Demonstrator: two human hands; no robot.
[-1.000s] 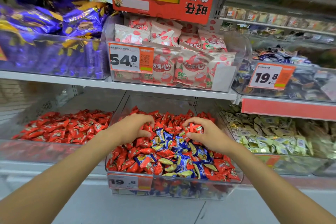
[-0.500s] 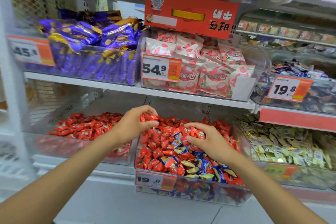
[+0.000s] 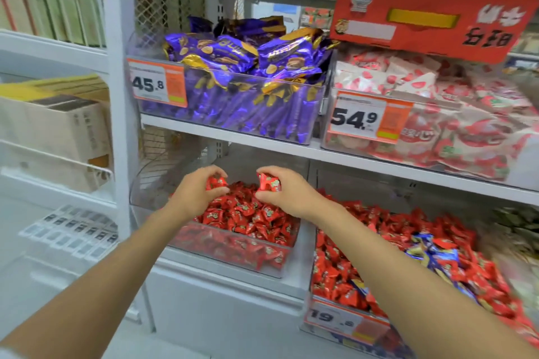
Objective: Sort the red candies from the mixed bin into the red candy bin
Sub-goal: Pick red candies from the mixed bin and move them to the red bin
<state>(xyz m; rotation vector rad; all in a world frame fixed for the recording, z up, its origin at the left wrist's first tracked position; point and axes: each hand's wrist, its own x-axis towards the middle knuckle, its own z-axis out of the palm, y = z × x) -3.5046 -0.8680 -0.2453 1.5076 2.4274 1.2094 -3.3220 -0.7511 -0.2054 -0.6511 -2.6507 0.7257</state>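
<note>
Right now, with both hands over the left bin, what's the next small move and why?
Probably open both hands and let go: the left hand and right hand each grip red candies directly above the pile in the red candy bin.

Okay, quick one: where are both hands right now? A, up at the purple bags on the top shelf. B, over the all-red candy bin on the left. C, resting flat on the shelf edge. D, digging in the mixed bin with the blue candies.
B: the left hand and the right hand each pinch red candies above the red candy bin, which sits left of the mixed bin.
</note>
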